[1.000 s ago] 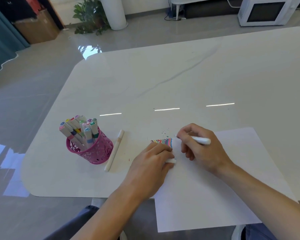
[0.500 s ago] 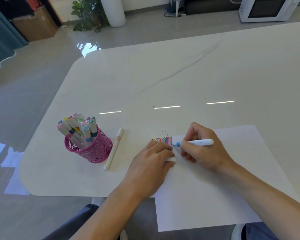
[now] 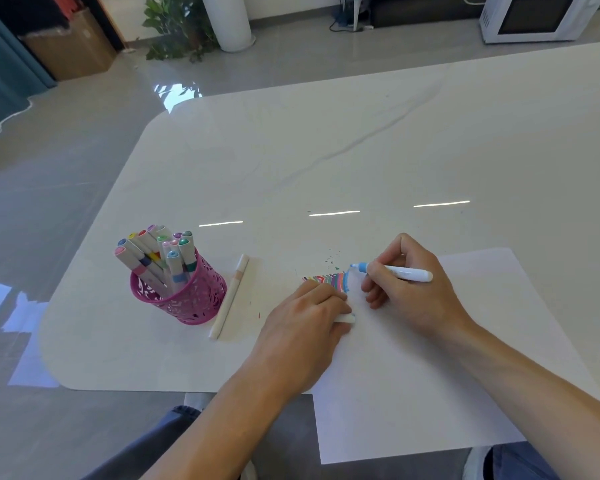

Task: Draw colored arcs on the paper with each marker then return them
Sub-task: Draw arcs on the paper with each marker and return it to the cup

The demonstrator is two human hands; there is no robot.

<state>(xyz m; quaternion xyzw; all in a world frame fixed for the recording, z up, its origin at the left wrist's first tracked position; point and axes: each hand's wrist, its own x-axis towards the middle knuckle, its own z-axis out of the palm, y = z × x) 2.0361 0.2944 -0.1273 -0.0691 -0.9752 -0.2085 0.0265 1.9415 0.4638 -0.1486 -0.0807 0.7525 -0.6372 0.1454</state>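
A blue-tipped white marker (image 3: 400, 272) is gripped in the right hand (image 3: 414, 292), axis left–right, tip leftward at the coloured arcs (image 3: 328, 280). A small white cap (image 3: 347, 319) is clutched in the left hand (image 3: 307, 323), just nearer.

The left hand (image 3: 305, 327) covers the near part of the colored arcs (image 3: 329, 280) and most of the small white piece (image 3: 347, 319) it holds; what it is, I cannot tell. The right hand (image 3: 413, 292) hides the middle of the blue marker (image 3: 411, 273).

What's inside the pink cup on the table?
A bunch of markers stand in the pink cup, colored caps up. Their lower ends and the cup's bottom are hidden behind its wall.
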